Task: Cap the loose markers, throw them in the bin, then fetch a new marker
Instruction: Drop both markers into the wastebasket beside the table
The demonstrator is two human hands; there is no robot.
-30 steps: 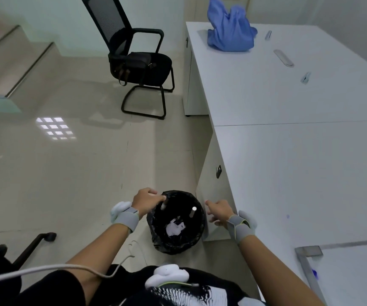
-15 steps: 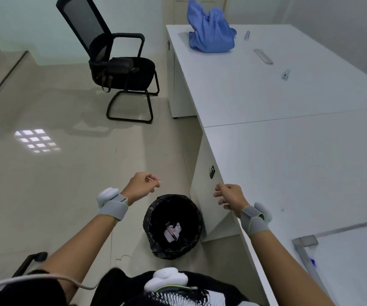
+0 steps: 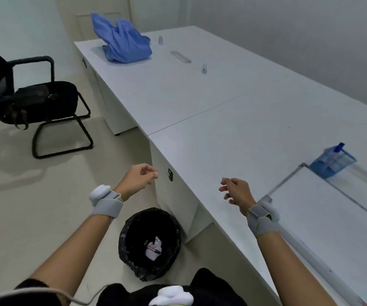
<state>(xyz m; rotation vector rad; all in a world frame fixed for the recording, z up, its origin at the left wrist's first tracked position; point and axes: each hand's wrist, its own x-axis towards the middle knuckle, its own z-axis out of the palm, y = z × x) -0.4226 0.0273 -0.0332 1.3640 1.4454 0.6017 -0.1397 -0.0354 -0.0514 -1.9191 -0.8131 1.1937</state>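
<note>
The black bin point(image 3: 149, 244) stands on the floor beside the desk, lined with a black bag. At its bottom lies a capped marker point(image 3: 154, 250) on white paper. My left hand point(image 3: 139, 178) hovers above the floor left of the desk's edge, fingers curled with nothing in them. My right hand point(image 3: 236, 191) hangs over the white desk point(image 3: 233, 133), fingers loosely apart and empty. A blue holder point(image 3: 332, 161) at the right of the desk carries a marker with a blue cap point(image 3: 338, 147). A whiteboard point(image 3: 332, 217) lies flat at the near right.
A blue cloth point(image 3: 123, 43) sits at the desk's far end, with small clips and a cable slot near it. A black chair point(image 3: 34, 102) with a bag on its seat stands on the floor at left. A drawer lock point(image 3: 170, 174) faces out from the desk's side.
Both hands have risen away from the bin, where they dropped markers. My view has swung right, bringing the blue holder and the whiteboard into sight.
</note>
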